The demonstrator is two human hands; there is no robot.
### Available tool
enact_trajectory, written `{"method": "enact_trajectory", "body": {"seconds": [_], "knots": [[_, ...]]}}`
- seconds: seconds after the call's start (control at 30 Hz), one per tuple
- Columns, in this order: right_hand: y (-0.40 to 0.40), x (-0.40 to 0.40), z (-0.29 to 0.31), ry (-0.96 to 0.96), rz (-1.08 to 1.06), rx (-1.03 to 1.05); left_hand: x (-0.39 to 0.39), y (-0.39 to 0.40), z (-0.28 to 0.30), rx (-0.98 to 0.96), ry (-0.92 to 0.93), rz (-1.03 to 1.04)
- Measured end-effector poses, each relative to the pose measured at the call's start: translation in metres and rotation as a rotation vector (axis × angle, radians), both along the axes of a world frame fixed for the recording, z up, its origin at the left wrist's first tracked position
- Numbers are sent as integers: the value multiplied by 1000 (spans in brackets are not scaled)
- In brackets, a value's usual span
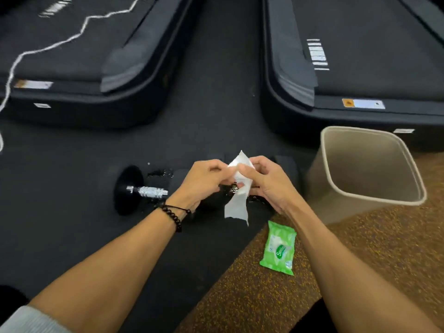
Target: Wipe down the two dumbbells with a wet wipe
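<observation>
1. Two black treadmills fill the top of your view, the left treadmill point(79, 68) and the right treadmill point(360, 68), with a strip of dark floor point(216, 92) running between them.
2. A white cord point(48, 48) zigzags across the left treadmill's deck and down past its near end.
3. A tan bin point(408, 188) stands upright on the floor at your right, just in front of the right treadmill; its near side sits on the brown speckled mat point(360, 248).
4. A black dumbbell point(144, 191) lies on its side on the dark floor, its knurled chrome handle showing to the left of your left hand. A second dumbbell point(284, 162) lies behind your hands, mostly hidden.
5. Your left hand point(204, 181), a black bead bracelet point(174, 216) on its wrist, pinches the white wipe point(236, 205) near its top.
6. Your right hand point(266, 181) pinches the same wipe from the other side; the two hands nearly touch above the dumbbells, and the wipe's loose end hangs down between your wrists.
7. A green wipe pack point(278, 248) lies flat on the mat's edge, just beside your right forearm.
</observation>
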State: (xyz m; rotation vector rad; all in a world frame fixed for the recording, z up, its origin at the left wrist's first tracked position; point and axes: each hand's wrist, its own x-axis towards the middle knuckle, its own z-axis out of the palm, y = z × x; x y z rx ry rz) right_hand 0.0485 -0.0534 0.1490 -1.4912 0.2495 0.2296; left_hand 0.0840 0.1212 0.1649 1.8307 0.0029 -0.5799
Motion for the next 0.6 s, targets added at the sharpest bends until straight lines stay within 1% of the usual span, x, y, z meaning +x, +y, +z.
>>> {"method": "enact_trajectory", "body": {"seconds": [0.07, 0.13, 0.23, 0.3, 0.37, 0.43, 0.5, 0.57, 0.6], "knots": [[12, 7, 2, -39, -15, -70, 4, 18, 6, 24, -14, -43], [22, 13, 0, -23, -12, -53, 6, 32, 11, -10, 7, -33], [34, 17, -1, 2, 49, -39, 4, 43, 19, -140, 50, 86], [45, 17, 2, 34, 89, 80, 2, 48, 21, -144, 12, 193], [53, 16, 6, 61, 158, 186, 3, 53, 20, -123, -21, 257], [59, 18, 7, 54, 195, 151, 4, 59, 20, -133, -31, 260], [66, 20, 6, 44, 163, 40, 9, 67, 21, -125, -67, 204], [72, 22, 6, 21, 140, -58, 14, 72, 23, -67, -173, 131], [76, 24, 6, 11, 129, -59, 19, 76, 25, -29, -236, 80]]}}
